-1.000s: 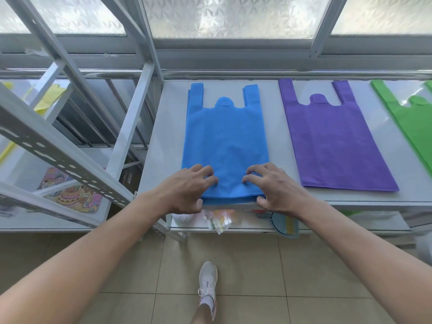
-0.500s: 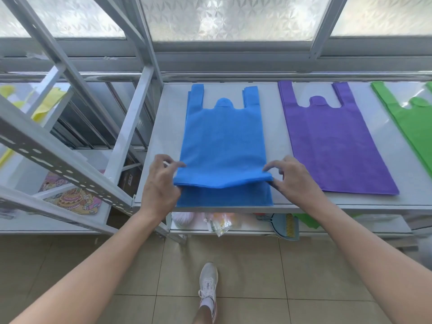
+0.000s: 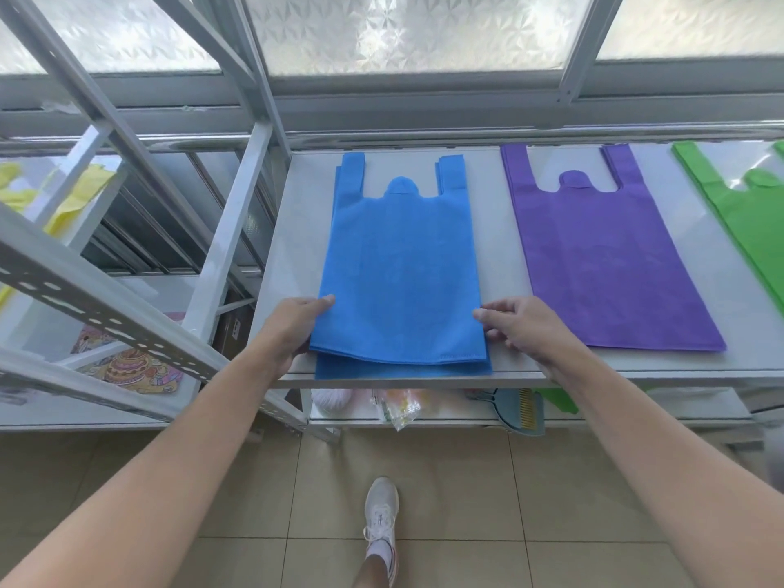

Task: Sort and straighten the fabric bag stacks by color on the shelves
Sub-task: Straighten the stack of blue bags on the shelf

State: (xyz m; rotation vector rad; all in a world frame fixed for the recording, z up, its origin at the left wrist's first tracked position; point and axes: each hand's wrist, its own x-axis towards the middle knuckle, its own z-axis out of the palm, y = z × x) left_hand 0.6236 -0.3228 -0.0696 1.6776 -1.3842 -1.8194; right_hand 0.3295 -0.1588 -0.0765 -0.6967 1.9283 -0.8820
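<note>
A stack of blue fabric bags (image 3: 401,265) lies flat on the white shelf (image 3: 292,265), handles toward the window. My left hand (image 3: 297,328) grips the stack's lower left edge, thumb on top. My right hand (image 3: 519,326) pinches the lower right edge. The upper bags sit slightly raised and set back from a bottom bag that sticks out at the front edge. A purple bag stack (image 3: 594,256) lies to the right, and a green stack (image 3: 751,222) lies at the far right, partly cut off.
Slanted grey shelf posts (image 3: 106,290) stand to the left, with yellow bags (image 3: 72,197) on a neighbouring shelf behind them. A lower shelf holds a dustpan (image 3: 519,411), a plastic packet (image 3: 399,411) and a colourful printed item (image 3: 127,362). My shoe (image 3: 380,515) is on the tiled floor.
My hands went from pressing the stack's front edge to its two sides and lifted the upper bags. Those bags now lie lower and nearer the front edge than half a second ago.
</note>
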